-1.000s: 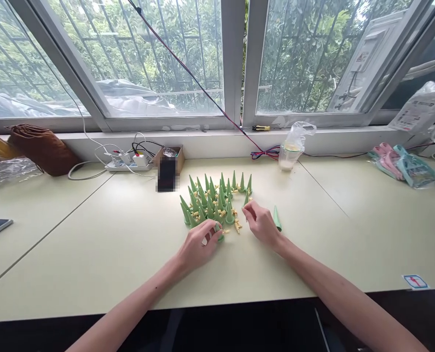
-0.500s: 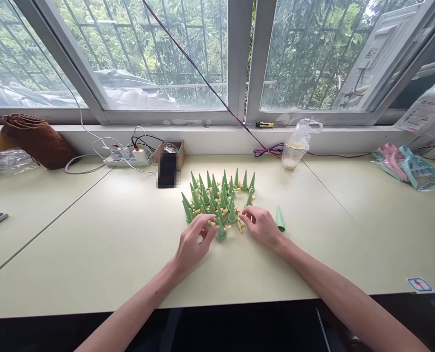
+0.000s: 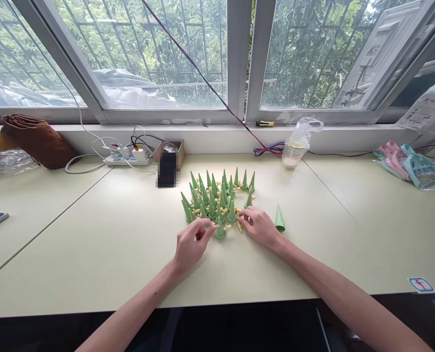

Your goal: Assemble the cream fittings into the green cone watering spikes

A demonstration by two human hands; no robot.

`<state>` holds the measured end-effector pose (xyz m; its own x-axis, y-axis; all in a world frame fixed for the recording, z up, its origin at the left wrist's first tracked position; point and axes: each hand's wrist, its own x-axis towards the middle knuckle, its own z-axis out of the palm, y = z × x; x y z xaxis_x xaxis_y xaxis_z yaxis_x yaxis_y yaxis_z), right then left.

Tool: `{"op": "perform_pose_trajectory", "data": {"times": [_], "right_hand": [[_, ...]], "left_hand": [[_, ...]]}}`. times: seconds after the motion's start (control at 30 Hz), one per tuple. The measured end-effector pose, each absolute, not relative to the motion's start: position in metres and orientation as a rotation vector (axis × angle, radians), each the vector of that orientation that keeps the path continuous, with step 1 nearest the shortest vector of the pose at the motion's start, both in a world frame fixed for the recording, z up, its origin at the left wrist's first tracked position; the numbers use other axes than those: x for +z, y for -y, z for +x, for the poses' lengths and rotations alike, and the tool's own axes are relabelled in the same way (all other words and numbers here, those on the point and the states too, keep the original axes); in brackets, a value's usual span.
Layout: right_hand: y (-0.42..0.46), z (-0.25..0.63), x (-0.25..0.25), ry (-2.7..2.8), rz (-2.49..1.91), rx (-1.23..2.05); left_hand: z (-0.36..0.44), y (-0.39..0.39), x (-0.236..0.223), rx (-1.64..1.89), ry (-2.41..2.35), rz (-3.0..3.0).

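Several green cones [image 3: 204,195] stand upright in a cluster on the table, with small yellow pieces [image 3: 228,227] lying among them. My left hand [image 3: 191,244] is closed in a pinch at the near left of the cluster. A bit of yellow shows at its fingertips, beside the nearest green cone [image 3: 220,231]. On the cluster's right side, my right hand [image 3: 260,227] has its thumb and index finger closed on a small yellow piece [image 3: 239,226]. A separate green cone [image 3: 279,220] stands to the right of that hand.
A small cardboard box [image 3: 181,155] and a dark blurred object [image 3: 167,169] stand behind the cones. A power strip [image 3: 120,160] lies further left. A bagged cup [image 3: 293,149] is at the back right. The table's front edge [image 3: 239,304] runs below my forearms.
My left thumb and index finger have come together, and the hand has shifted slightly left and down. My right hand has barely moved.
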<state>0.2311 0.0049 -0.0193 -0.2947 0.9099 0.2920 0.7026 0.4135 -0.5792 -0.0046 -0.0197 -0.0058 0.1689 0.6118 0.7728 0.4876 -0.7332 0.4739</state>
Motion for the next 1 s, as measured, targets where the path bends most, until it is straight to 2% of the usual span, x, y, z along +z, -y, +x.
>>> {"op": "perform_pose_trajectory", "data": {"times": [1.0], "right_hand": [[0.001, 0.229, -0.009, 1.831, -1.288, 0.541]], "left_hand": [[0.0, 0.021, -0.008, 1.335, -1.171, 2.306]]}}
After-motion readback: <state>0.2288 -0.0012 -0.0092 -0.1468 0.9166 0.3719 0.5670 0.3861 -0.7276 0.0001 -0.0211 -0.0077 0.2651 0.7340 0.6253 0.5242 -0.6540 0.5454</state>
